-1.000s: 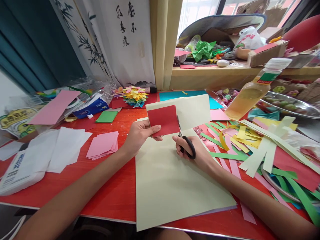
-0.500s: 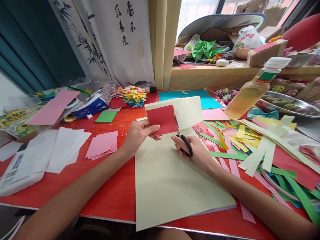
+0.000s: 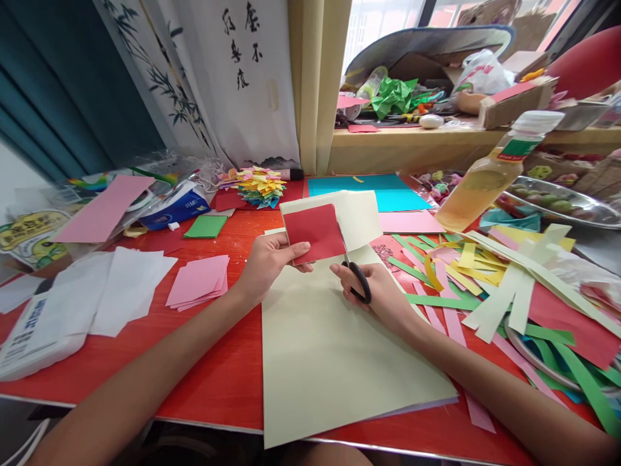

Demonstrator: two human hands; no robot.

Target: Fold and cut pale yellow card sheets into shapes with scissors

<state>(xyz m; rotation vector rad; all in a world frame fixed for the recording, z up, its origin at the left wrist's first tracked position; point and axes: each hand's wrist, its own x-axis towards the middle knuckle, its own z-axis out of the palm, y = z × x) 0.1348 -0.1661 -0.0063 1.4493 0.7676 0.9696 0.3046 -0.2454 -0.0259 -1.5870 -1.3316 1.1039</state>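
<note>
My left hand (image 3: 274, 262) pinches a red paper rectangle (image 3: 315, 233) together with a cream paper piece (image 3: 361, 217) behind it, thumb on the red front. In my right hand (image 3: 371, 288) are black-handled scissors (image 3: 359, 281), their blades upright at the red paper's right edge, against the cream paper. How far the blades are apart is hard to make out. Both papers are raised above a large cream sheet (image 3: 339, 362) lying on the red table (image 3: 208, 369).
Pink paper squares (image 3: 198, 279), white sheets (image 3: 129, 291) and a green paper stack (image 3: 206, 226) lie left. Colored paper strips (image 3: 456, 301) are heaped right, beside a tilted-looking bottle (image 3: 490, 178). A folded-paper piece (image 3: 262, 184) and a blue sheet (image 3: 363, 194) are at the back.
The cream paper's free right part has swung back and to the left beside the scissors. My right hand and the scissors have shifted very slightly left; my left hand stays in place.
</note>
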